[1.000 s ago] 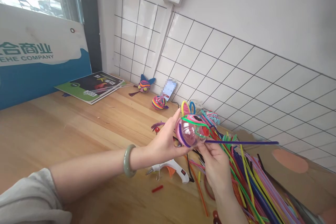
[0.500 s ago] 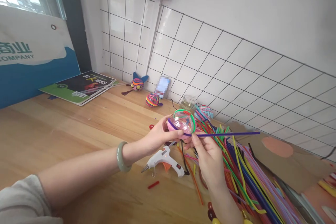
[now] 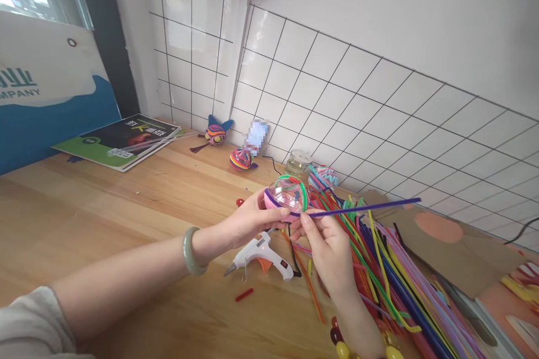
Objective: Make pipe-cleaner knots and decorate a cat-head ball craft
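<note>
My left hand is closed around a clear plastic ball, its thumb pressing on the near side. Pink and green fuzzy stems wrap part of the ball, with a bit of red at the top. A purple pipe cleaner runs along the ball's near side, and its free end sticks out to the right. Thumb and fingers of my right hand pinch this stem close to the ball. Below the hands lies a white hot glue gun, nozzle pointing left.
Many loose pipe cleaners spread over the table's right side beside a cardboard sheet. Along the wall stand a glass jar, a phone and decorated balls. Booklets lie far left; a short red piece is nearer.
The whole view has shifted slightly. The purple pipe cleaner's free end now angles a little higher. Both hands keep their hold.
</note>
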Tool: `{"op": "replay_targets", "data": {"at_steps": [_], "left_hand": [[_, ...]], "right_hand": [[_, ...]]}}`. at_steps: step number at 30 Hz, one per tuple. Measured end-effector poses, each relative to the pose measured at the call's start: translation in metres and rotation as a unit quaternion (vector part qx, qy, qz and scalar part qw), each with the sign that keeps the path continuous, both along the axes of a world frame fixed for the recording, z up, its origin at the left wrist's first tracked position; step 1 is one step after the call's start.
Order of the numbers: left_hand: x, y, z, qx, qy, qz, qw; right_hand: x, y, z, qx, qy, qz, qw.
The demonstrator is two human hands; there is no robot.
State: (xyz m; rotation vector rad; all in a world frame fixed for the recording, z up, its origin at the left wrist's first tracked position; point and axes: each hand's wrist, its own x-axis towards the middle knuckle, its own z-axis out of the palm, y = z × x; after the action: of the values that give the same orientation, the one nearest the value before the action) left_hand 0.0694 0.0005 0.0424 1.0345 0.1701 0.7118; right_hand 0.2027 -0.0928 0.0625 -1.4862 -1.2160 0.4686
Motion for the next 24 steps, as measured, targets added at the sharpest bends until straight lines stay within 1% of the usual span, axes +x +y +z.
{"op": "replay_targets", "data": {"at_steps": [3, 7, 10, 17, 24], "left_hand": [[0.001, -0.001, 0.002, 0.012, -0.009, 0.008, 1.0], [0.002, -0.003, 0.008, 0.049, -0.035, -0.003, 0.998], [0.002, -0.004, 0.011, 0.056, -0.049, 0.006, 0.997], [0.002, -0.005, 0.007, 0.01, -0.038, 0.011, 0.999], [0.003, -0.003, 0.003, 0.052, -0.022, 0.027, 0.998]], "right_hand": [[0.0, 0.001, 0.0, -0.001, -0.001, 0.006, 1.0], [0.0, 0.002, -0.002, -0.006, -0.008, 0.007, 1.0], [0.0, 0.003, -0.003, -0.007, -0.007, 0.008, 1.0], [0.001, 0.002, -0.004, -0.014, -0.003, 0.015, 1.0], [0.002, 0.003, -0.008, -0.018, 0.01, 0.02, 1.0]]}}
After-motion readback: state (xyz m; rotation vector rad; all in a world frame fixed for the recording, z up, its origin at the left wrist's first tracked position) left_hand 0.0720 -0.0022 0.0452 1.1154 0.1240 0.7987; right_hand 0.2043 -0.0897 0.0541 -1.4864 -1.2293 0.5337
